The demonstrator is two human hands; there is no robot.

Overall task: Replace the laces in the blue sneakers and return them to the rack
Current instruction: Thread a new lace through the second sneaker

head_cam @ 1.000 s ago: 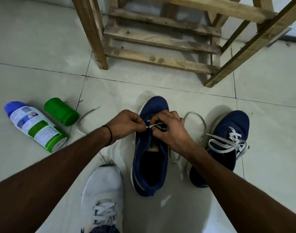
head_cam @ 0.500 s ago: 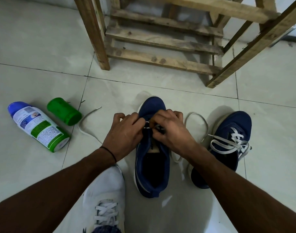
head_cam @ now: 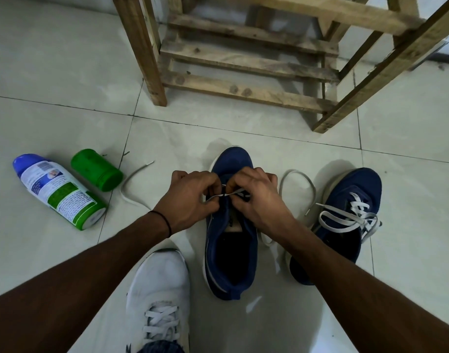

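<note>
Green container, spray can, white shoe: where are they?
green container [head_cam: 96, 169], head view, its side wall.
spray can [head_cam: 58, 193], head view, its label.
white shoe [head_cam: 158, 278], head view, its toe.

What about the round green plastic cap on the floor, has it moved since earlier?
No. The green plastic cap still lies just left of the floor tile joint, beside the white spray can.

Dim, cool light; soft glare on the glossy pale tiled floor; sharp focus; wide-angle bending at edges.
</note>
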